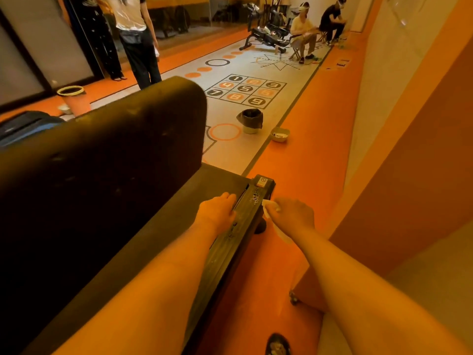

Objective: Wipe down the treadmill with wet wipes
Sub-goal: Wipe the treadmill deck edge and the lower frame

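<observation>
The black treadmill (158, 226) runs from the lower left toward the centre, with a raised dark cover (107, 155) on its left. Its right side rail (238, 242) ends in a cap with a small sticker. My left hand (217, 213) rests on the belt at the rail's inner edge, fingers curled over the gap. My right hand (291, 213) holds a white wet wipe (267, 208) pressed against the outer side of the rail near its far end.
A small bin lined with a black bag (250, 120) and a shallow basin (280, 134) stand on the floor ahead. An orange bucket (74, 99) stands at the left. Two people stand at the back left, two sit by an exercise machine (266, 34). An orange wall runs along the right.
</observation>
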The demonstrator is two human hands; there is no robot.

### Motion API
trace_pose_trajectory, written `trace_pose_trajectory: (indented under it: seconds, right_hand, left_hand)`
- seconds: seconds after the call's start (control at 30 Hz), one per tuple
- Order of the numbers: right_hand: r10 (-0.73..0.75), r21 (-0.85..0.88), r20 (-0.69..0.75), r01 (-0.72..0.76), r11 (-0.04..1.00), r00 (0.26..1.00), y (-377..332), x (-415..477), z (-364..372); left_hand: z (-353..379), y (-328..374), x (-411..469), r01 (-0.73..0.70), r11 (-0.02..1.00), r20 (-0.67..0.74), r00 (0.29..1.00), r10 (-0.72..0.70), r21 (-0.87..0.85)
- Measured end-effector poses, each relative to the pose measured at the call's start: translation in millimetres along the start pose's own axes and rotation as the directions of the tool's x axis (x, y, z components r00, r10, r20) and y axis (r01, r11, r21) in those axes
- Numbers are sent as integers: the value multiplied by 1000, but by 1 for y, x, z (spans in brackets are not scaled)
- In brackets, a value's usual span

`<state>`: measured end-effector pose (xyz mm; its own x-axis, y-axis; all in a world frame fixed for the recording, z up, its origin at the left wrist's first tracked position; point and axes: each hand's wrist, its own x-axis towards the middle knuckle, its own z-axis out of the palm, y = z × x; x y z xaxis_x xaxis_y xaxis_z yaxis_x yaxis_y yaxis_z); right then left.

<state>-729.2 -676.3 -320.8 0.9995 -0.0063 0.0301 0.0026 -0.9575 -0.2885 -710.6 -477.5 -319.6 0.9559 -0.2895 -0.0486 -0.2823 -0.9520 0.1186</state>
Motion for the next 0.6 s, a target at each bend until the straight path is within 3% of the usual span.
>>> trace_pose_trajectory:
  seconds: [0.2, 0.4, 0.6]
  right_hand:
    - [45, -17, -14, -45, 999, 999, 66, 80, -24]
    - [-14, -12, 48, 14, 1000, 999, 77, 130, -19]
    - [32, 22, 25, -32, 999, 999, 88, 178, -12]
  left_hand:
    - [-3, 51, 95, -27, 999, -38, 999, 26, -45]
    - [0, 54, 145, 23, 1000, -4, 1000, -23, -9]
    - [1, 60, 199, 5, 997, -43, 999, -1, 72]
